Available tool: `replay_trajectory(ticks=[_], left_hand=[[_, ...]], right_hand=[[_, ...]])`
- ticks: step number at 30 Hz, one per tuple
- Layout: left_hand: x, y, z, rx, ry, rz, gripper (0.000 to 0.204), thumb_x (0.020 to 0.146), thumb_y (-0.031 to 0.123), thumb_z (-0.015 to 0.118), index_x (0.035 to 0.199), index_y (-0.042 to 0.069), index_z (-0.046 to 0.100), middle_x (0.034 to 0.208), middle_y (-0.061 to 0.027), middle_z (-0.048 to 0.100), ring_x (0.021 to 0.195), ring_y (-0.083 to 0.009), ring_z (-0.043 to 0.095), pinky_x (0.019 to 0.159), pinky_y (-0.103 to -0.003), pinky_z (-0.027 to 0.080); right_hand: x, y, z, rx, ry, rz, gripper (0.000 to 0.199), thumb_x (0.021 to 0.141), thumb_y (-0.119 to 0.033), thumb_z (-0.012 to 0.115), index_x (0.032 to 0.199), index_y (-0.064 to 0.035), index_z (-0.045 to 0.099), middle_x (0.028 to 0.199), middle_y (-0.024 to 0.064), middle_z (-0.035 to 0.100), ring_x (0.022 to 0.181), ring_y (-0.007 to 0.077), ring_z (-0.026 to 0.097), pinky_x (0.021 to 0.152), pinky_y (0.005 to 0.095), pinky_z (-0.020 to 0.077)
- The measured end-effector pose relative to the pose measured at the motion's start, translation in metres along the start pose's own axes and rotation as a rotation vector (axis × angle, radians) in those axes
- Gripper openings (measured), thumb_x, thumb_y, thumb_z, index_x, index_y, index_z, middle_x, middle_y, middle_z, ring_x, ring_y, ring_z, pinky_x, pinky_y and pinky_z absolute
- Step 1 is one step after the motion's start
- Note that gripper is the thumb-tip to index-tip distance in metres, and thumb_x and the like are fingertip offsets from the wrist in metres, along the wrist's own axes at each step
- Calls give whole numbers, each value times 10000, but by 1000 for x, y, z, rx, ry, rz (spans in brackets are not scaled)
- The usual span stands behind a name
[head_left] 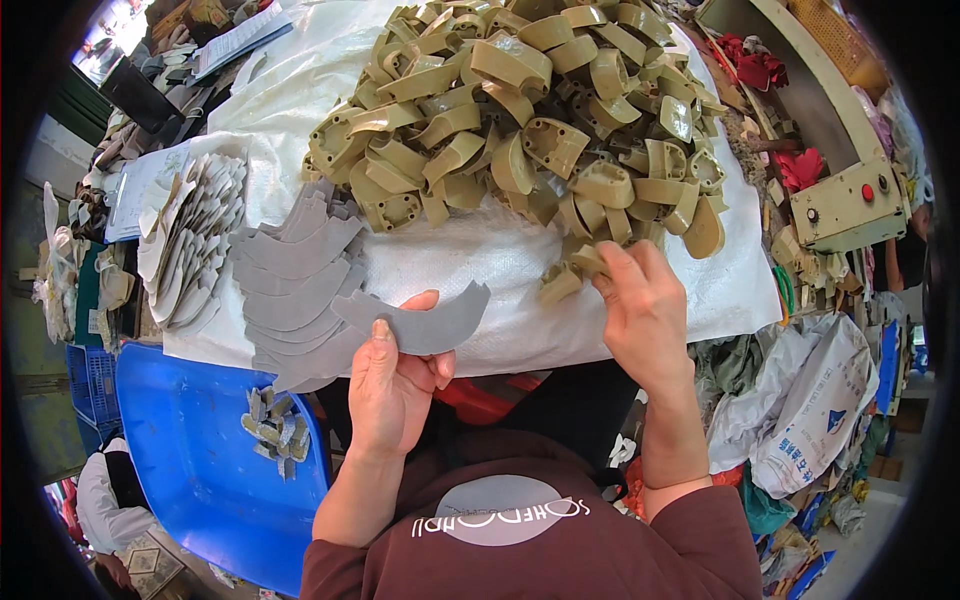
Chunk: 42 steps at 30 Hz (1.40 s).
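Observation:
My left hand (385, 385) is closed on a curved grey cut piece of sheet material (435, 330), thumb on top and fingers underneath. My right hand (645, 315) has its fingertips closed on an olive-tan shoe heel (590, 262) at the near edge of a big pile. That pile of glossy plastic shoe heels (515, 65) covers the far middle of the table. Beside my left hand, similar grey pieces (295, 300) lie fanned in an overlapping stack. Another stack of paler, off-white pieces (195, 235) lies farther left.
White woven sheeting (470, 260) covers the table. A blue plastic tub (190, 450) at lower left holds several small grey-covered parts (277, 430). At the right stand a beige machine with a red button (850, 205) and crumpled white sacks (815, 410). Another person (110, 500) appears at lower left.

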<state>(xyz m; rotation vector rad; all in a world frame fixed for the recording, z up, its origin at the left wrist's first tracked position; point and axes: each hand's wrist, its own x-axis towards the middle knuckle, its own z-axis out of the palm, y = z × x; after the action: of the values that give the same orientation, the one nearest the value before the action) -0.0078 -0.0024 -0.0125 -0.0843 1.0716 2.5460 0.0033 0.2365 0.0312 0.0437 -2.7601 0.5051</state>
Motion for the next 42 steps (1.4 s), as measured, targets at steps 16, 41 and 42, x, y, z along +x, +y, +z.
replay_trajectory(ticks=[16,41,42], left_hand=[[-4,-14,2,28,-23,106,454,1014,326,380,1205,-59,525,1215,-152,558,934,-177,564,809,-322,450],[-18,-3,22,120,-168,41,533,1017,337,346,1269,-123,443,1315,-239,483,1146,-245,549,965,-357,462],[-19,-3,23,122,-163,41,534,1018,336,345,1271,-124,442,1312,-235,486,1141,-240,551,960,-354,464]], right_hand=[[-27,-33,13,828,265,-278,467,773,62,666,1182,-58,476,1081,210,622,891,314,635,740,359,527],[-23,-60,58,871,350,-423,444,678,111,677,1065,-76,568,1042,115,570,898,284,548,729,357,505],[-23,-60,58,871,352,-422,443,676,113,677,1062,-75,568,1043,115,571,896,283,548,728,356,506]])
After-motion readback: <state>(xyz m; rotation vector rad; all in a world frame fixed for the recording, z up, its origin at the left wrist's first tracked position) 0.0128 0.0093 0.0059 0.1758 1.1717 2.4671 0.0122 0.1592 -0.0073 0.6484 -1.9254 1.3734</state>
